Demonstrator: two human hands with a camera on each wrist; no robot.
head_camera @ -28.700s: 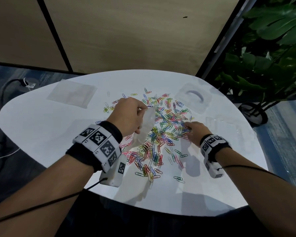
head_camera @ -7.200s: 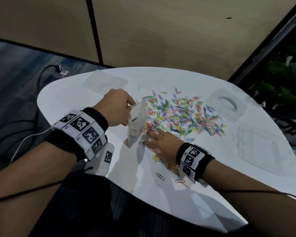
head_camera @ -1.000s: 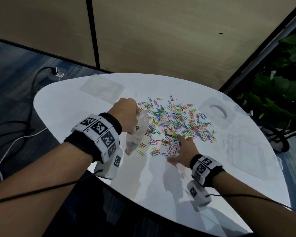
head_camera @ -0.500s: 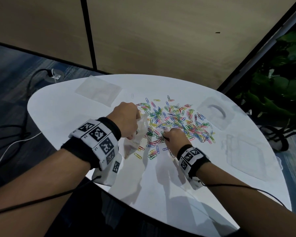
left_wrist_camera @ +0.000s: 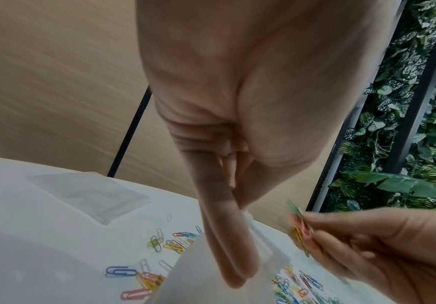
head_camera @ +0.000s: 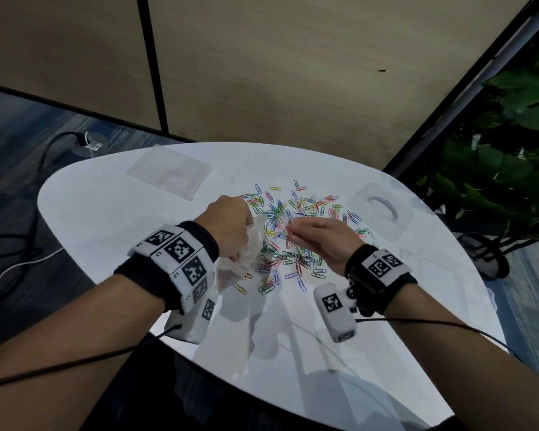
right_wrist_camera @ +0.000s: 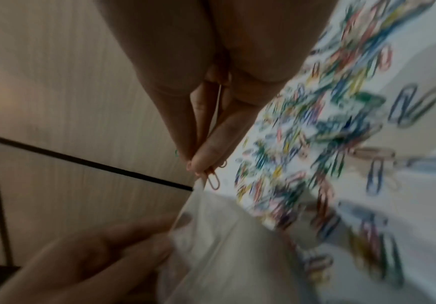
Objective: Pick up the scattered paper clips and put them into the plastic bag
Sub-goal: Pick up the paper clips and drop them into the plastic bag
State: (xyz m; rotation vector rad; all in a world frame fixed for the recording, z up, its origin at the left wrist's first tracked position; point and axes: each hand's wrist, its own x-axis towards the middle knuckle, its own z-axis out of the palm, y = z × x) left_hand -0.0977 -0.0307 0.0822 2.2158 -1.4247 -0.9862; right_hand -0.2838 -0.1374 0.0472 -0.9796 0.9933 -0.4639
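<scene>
- Since half a sec ago: right hand has come up off the pile w/ a small bunch of paper clips pinched in fingertips, now just beside the bag mouth
- Plastic bag held upright by left hand, fingers pinching its top edge; bottom rests on the table nr the left side of the pile
- Pile of clips lies mid-table; most not yet bagged by my read
- Risk: mouth looks narrow, only one side pinched, so clips may hit the rim & drop back
- Risk: bunch is loose, one clip dangles below the fingers, could fall early
- Risk: bag is limp, may fold shut or tip, spilling contents
- Spare flat bag at far-left edge, clear tray far right: both well apart, no issue
</scene>
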